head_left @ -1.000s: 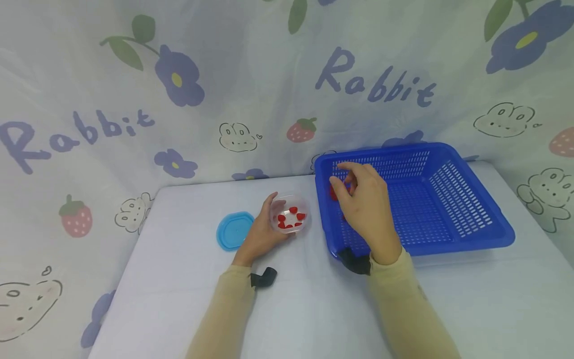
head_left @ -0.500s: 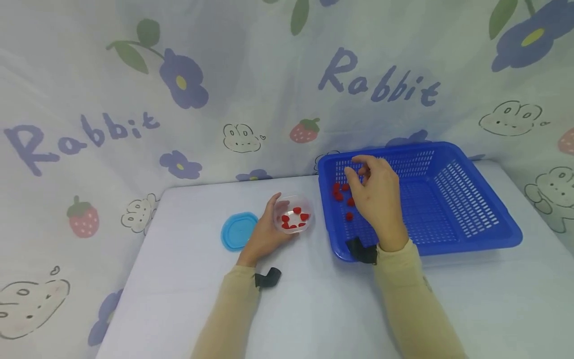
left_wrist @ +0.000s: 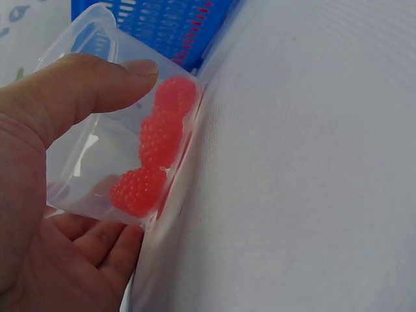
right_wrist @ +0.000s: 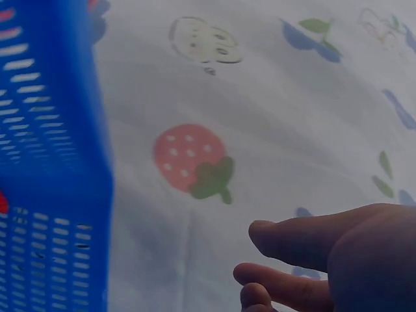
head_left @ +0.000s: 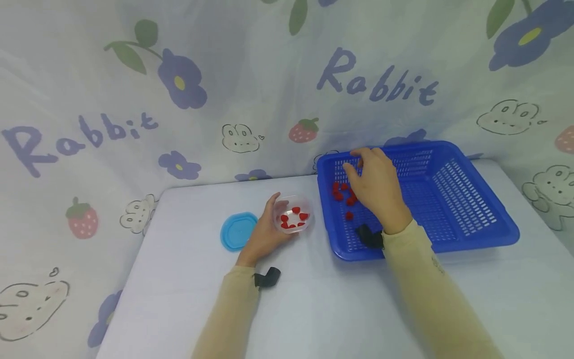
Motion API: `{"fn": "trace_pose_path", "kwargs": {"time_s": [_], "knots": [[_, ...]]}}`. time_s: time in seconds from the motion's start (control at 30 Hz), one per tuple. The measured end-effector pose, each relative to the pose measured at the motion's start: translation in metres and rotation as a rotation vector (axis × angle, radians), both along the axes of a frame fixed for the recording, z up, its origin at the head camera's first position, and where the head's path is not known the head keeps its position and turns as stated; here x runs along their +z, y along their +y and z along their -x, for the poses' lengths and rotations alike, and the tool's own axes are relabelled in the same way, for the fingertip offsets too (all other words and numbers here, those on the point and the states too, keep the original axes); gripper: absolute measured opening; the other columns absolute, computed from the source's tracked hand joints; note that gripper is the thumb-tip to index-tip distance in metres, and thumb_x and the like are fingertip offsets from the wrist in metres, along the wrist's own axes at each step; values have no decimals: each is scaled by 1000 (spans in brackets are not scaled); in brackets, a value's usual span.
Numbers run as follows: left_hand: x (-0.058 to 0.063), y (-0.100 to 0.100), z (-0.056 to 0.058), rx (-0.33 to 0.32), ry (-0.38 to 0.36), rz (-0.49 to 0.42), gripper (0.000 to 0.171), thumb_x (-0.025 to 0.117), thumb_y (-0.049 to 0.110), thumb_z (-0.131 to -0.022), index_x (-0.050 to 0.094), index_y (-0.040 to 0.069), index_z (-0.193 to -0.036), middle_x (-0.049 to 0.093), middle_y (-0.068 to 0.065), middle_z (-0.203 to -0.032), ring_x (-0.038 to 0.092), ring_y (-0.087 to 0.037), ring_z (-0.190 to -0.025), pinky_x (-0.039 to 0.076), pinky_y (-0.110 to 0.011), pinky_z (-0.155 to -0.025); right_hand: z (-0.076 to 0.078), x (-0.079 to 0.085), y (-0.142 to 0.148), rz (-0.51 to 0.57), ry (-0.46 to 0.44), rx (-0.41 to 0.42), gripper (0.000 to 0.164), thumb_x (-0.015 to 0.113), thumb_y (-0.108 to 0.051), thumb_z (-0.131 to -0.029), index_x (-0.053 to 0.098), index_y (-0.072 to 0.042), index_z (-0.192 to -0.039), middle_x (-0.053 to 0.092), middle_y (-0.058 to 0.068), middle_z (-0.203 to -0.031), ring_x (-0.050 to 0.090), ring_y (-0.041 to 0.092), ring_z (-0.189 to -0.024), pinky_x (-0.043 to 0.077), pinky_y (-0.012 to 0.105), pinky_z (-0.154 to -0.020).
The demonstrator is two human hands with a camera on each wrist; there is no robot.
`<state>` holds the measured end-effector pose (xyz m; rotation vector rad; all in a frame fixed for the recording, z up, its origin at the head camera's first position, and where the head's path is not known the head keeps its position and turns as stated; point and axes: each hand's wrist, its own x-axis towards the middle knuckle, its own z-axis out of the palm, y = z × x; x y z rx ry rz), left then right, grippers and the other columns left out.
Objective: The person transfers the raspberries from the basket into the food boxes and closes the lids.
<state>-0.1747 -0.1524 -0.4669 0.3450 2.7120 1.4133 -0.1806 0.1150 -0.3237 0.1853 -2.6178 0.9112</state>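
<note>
My left hand grips a clear plastic container from its left side, thumb on one side and fingers on the other. Several red raspberries lie at the container's bottom, which rests on the table. My right hand hovers over the left half of a blue plastic basket. Its thumb and fingers are apart, with nothing seen between them in the head or right wrist view. More red raspberries lie in the basket's left end, partly hidden by the right hand.
A light blue lid lies left of the container, close to the left forearm. The white table meets a printed curtain at the back. The basket's raised rim borders the right side of the work area.
My right hand has shifted right and slightly away from me over the basket, uncovering raspberries at its left end. The left hand and container stay in place.
</note>
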Motion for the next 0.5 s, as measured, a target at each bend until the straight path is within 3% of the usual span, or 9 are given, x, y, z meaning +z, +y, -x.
{"fn": "trace_pose_path", "kwargs": {"time_s": [0.4, 0.5], "knots": [[0, -1, 0, 17, -14, 18, 104, 82, 37, -67, 15, 32, -146, 43, 13, -137, 36, -13, -129, 39, -51, -98, 30, -11, -7, -258, -245, 113, 39, 60, -25, -89, 58, 0, -119, 57, 20, -113, 59, 31, -82, 49, 46, -72], [0, -1, -1, 21, -20, 23, 104, 82, 37, -66, 15, 34, -146, 42, 14, -137, 36, -13, -130, 38, -52, -98, 34, -15, -9, -314, -276, 125, 40, 59, -25, -89, 57, 0, -120, 56, 20, -115, 60, 32, -84, 51, 46, -69]]}}
